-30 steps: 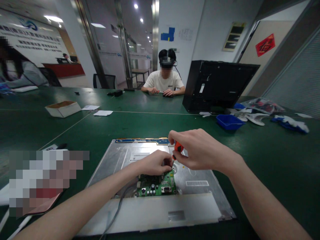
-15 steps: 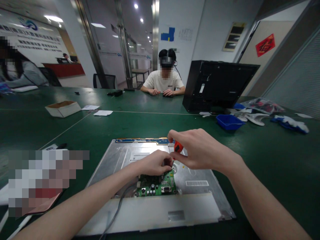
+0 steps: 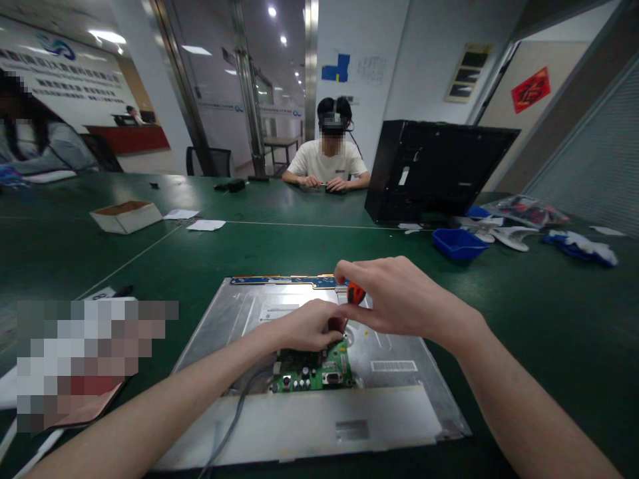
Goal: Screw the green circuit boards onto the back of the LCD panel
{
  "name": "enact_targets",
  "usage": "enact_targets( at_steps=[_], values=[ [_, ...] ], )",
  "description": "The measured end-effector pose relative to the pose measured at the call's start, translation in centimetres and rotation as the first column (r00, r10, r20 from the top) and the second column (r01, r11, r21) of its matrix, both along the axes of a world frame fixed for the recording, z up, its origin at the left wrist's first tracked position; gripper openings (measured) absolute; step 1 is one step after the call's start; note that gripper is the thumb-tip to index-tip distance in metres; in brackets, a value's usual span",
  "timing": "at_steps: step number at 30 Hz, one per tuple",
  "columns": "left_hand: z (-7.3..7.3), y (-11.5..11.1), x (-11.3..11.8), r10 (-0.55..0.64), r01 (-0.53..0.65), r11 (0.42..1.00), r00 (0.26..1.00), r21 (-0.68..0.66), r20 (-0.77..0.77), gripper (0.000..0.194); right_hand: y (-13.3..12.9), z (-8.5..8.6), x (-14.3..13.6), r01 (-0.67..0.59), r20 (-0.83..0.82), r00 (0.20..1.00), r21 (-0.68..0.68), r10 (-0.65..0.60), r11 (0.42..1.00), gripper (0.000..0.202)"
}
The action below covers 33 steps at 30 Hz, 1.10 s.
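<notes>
A flat metal display panel (image 3: 399, 406) lies on the green table, with a green circuit board (image 3: 312, 376) near its middle. My right hand (image 3: 394, 296) is closed on the red and black handle of a screwdriver (image 3: 356, 293), held over the board's upper right corner. Its tip is hidden behind my fingers. My left hand (image 3: 314, 324) rests over the board's top edge, thumb and fingers pinched near the screwdriver's shaft; what they hold is too hidden to name. A grey cable (image 3: 238, 412) runs from the board's left side toward the front edge.
A black monitor (image 3: 439, 169) stands at the back right, near a blue tray (image 3: 458, 243) and gloves (image 3: 582, 246). An open box (image 3: 126, 217) and papers (image 3: 206, 225) lie at the left. A person (image 3: 327, 156) sits across the green table (image 3: 279, 249).
The screwdriver's handle has turned slightly between my right fingers, and my right thumb has shifted a little. My left hand has hardly moved.
</notes>
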State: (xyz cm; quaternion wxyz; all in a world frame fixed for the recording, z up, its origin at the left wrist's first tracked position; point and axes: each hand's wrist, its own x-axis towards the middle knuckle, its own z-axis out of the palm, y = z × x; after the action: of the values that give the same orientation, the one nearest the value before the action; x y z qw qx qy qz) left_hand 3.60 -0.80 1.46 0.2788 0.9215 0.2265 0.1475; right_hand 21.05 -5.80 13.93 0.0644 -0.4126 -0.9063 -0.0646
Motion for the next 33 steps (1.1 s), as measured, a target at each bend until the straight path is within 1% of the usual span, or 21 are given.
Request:
enact_targets(
  at_steps=[2, 4, 6, 10, 14, 16, 18, 22, 25, 30, 33],
  values=[
    [0.05, 0.02, 0.01, -0.006, 0.006, 1.000, 1.000, 0.011, -0.016, 0.007, 0.12, -0.09, 0.04, 0.021, 0.025, 0.999, 0.018, -0.022, 1.000, 0.020],
    [-0.11, 0.09, 0.01, -0.002, 0.002, 1.000, 1.000, 0.026, -0.028, 0.006, 0.11, -0.10, 0.07, 0.030, 0.035, 0.999, 0.023, -0.031, 0.999, 0.015],
    [-0.41, 0.18, 0.00, 0.003, -0.002, 0.999, 0.999, 0.042, -0.032, 0.007, -0.04, 0.00, 0.09, 0.014, 0.019, 1.000, 0.010, -0.014, 1.000, 0.011],
    [-0.76, 0.24, 0.00, -0.009, 0.013, 0.995, 0.999, 0.097, -0.043, 0.005, -0.30, 0.19, 0.11, -0.017, -0.017, 1.000, -0.016, 0.017, 1.000, 0.012],
    [-0.54, 0.14, 0.02, -0.007, 0.018, 0.989, 0.997, 0.146, -0.077, 0.005, -0.13, 0.05, 0.00, 0.049, 0.017, 0.999, 0.000, -0.049, 0.999, 0.023],
    [-0.48, 0.12, 0.04, 0.003, 0.011, 0.987, 0.996, 0.160, -0.090, 0.005, -0.07, 0.01, -0.09, 0.064, 0.029, 0.998, 0.008, -0.064, 0.998, 0.017],
    [-0.48, 0.12, 0.06, 0.004, 0.011, 0.985, 0.996, 0.174, -0.084, 0.006, -0.10, 0.06, -0.16, 0.054, 0.024, 0.998, 0.006, -0.054, 0.999, 0.011],
    [-0.36, 0.06, 0.09, 0.005, 0.015, 0.980, 0.995, 0.199, -0.096, 0.006, -0.15, 0.15, -0.14, 0.014, 0.002, 1.000, 0.005, -0.014, 1.000, 0.015],
    [-0.14, -0.06, 0.10, 0.006, 0.019, 0.979, 0.992, 0.201, -0.122, 0.006, 0.00, 0.02, -0.06, 0.033, 0.020, 0.999, 0.024, -0.034, 0.999, 0.021],
    [-0.18, -0.06, 0.15, 0.000, 0.022, 0.980, 0.994, 0.199, -0.109, 0.005, 0.08, 0.00, -0.12, 0.046, 0.031, 0.998, 0.027, -0.046, 0.999, 0.008],
    [-0.33, 0.01, 0.14, -0.013, 0.034, 0.974, 0.995, 0.222, -0.097, 0.005, -0.09, 0.19, -0.17, 0.022, 0.009, 1.000, 0.006, -0.022, 1.000, 0.010]
  ],
)
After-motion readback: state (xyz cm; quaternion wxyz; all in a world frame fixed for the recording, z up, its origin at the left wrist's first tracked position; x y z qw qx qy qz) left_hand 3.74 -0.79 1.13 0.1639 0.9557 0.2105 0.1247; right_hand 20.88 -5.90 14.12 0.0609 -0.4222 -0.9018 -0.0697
